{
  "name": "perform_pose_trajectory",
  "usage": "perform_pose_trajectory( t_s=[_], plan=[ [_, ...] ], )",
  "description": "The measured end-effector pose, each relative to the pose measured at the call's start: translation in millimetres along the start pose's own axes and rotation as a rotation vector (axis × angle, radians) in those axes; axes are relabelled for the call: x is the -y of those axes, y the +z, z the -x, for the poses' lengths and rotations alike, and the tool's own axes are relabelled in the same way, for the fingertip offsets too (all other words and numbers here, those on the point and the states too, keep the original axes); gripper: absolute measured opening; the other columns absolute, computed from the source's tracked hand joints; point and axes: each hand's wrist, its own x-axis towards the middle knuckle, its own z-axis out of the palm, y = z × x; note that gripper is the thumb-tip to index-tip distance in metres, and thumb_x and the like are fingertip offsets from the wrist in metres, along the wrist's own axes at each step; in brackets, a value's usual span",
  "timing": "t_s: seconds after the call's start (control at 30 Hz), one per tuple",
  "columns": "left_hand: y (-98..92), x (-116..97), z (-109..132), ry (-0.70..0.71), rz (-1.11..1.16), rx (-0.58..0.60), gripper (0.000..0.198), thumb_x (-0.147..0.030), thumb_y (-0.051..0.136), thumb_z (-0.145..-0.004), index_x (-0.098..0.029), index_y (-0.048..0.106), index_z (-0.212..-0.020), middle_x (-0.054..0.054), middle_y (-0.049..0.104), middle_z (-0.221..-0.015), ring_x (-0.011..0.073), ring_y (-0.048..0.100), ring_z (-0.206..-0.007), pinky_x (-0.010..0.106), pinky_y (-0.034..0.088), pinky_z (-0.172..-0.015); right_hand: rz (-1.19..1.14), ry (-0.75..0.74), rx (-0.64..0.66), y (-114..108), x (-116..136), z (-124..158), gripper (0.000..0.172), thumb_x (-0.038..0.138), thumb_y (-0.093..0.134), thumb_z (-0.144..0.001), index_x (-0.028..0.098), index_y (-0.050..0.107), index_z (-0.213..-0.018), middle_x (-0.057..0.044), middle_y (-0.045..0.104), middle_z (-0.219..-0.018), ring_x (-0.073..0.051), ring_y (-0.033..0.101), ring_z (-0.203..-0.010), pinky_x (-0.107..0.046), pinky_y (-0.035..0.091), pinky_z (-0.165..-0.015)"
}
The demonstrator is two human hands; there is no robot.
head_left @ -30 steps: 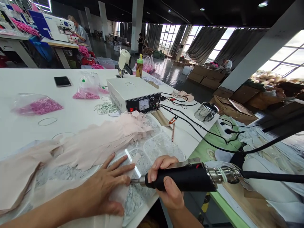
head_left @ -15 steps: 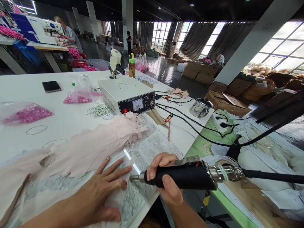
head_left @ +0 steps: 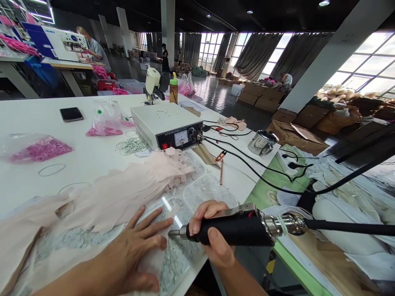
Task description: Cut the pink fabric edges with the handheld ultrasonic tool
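Note:
My right hand [head_left: 212, 236] is wrapped round a black handheld cutting tool [head_left: 237, 228] with a metal tip that points left at the cloth. A thick black cable runs from the tool's back end off to the right. My left hand [head_left: 135, 250] lies flat with fingers spread on a strip of pale pink fabric [head_left: 154, 255], just left of the tool's tip. A long pile of pale pink fabric pieces [head_left: 123, 189] stretches across the white table [head_left: 92, 152] behind my left hand. White scraps cover the glass mat under the hands.
A white control box [head_left: 166, 123] with a dial stands behind, its cables trailing right. Bags of pink rings [head_left: 40, 149], loose rings, a phone [head_left: 71, 114], a metal pot [head_left: 262, 143] lie on the table. A person sits at a sewing machine far left; cardboard boxes at right.
The view shifted slightly. My right hand and the tool moved a little to the left along the fabric edge. My left hand stays pressed on the strip.

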Motion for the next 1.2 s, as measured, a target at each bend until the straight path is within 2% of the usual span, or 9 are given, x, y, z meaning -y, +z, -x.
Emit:
perform_pose_trajectory(
  t_s=[0.13, 0.23, 0.4, 0.53, 0.67, 0.83, 1.1, 1.2],
  plan=[
    [0.7, 0, 0, -0.008, -0.001, 0.005, 0.051, -0.072, 0.066, -0.081, -0.028, 0.065, -0.108, 0.006, 0.046, -0.154, 0.0329, 0.021, -0.151, 0.054, -0.005, -0.122, -0.014, 0.001, 0.031, -1, -1, 0, 0.012, 0.036, 0.06, -0.092, 0.026, 0.058, -0.098, 0.0, 0.059, -0.089, -0.01, 0.058, -0.055, -0.028, 0.052, -0.053],
    [3.0, -2, 1, -0.03, 0.0, 0.01, 0.051, -0.073, 0.064, -0.082, -0.028, 0.064, -0.107, 0.006, 0.043, -0.156, 0.0337, 0.021, -0.151, 0.056, -0.006, -0.122, -0.019, 0.003, 0.005, -1, 1, -4, 0.013, 0.037, 0.061, -0.091, 0.026, 0.058, -0.098, 0.0, 0.059, -0.088, -0.01, 0.058, -0.055, -0.028, 0.052, -0.052],
    [5.7, -5, 2, -0.062, -0.028, -0.056, 0.047, -0.068, 0.071, -0.079, -0.028, 0.064, -0.102, 0.005, 0.046, -0.155, 0.0344, 0.026, -0.149, 0.058, 0.001, -0.122, -0.009, -0.016, -0.095, -3, 1, -12, 0.015, 0.038, 0.063, -0.087, 0.025, 0.059, -0.094, 0.0, 0.058, -0.085, -0.011, 0.059, -0.055, -0.028, 0.052, -0.051],
    [1.2, -4, 1, -0.031, -0.022, -0.016, 0.048, -0.067, 0.071, -0.079, -0.028, 0.064, -0.106, 0.007, 0.043, -0.156, 0.0351, 0.025, -0.149, 0.059, 0.003, -0.121, 0.0, -0.025, -0.1, -3, -1, -12, 0.016, 0.038, 0.064, -0.087, 0.025, 0.059, -0.094, 0.0, 0.058, -0.086, -0.011, 0.059, -0.055, -0.027, 0.052, -0.05],
    [1.3, -5, 1, -0.014, -0.017, -0.026, 0.048, -0.066, 0.072, -0.079, -0.028, 0.065, -0.106, 0.008, 0.046, -0.154, 0.0364, 0.027, -0.148, 0.061, 0.008, -0.121, -0.009, -0.02, -0.098, -3, -2, -12, 0.016, 0.039, 0.064, -0.087, 0.024, 0.06, -0.094, 0.001, 0.057, -0.086, -0.011, 0.059, -0.056, -0.028, 0.052, -0.051],
    [11.6, -11, 2, -0.117, -0.052, -0.104, 0.045, -0.064, 0.077, -0.075, -0.029, 0.063, -0.1, 0.005, 0.048, -0.153, 0.0364, 0.028, -0.149, 0.065, 0.007, -0.119, -0.021, -0.018, -0.08, -4, -2, -12, 0.016, 0.038, 0.065, -0.088, 0.024, 0.061, -0.095, 0.001, 0.058, -0.087, -0.01, 0.06, -0.056, -0.027, 0.053, -0.052],
    [2.8, -5, 2, -0.062, -0.019, 0.006, 0.052, -0.073, 0.067, -0.079, -0.029, 0.063, -0.106, 0.006, 0.042, -0.157, 0.0379, 0.025, -0.149, 0.066, 0.008, -0.119, -0.008, -0.031, -0.06, -1, -4, -14, 0.013, 0.036, 0.064, -0.089, 0.025, 0.06, -0.094, 0.001, 0.058, -0.086, -0.01, 0.059, -0.055, -0.027, 0.054, -0.052],
    [3.4, -2, 2, -0.054, -0.004, -0.013, 0.051, -0.073, 0.068, -0.079, -0.029, 0.064, -0.106, 0.006, 0.042, -0.156, 0.038, 0.025, -0.148, 0.066, 0.008, -0.119, 0.008, -0.035, -0.035, 0, -4, -15, 0.011, 0.035, 0.063, -0.09, 0.025, 0.059, -0.092, 0.001, 0.058, -0.085, -0.01, 0.059, -0.054, -0.027, 0.054, -0.052]
  ],
)
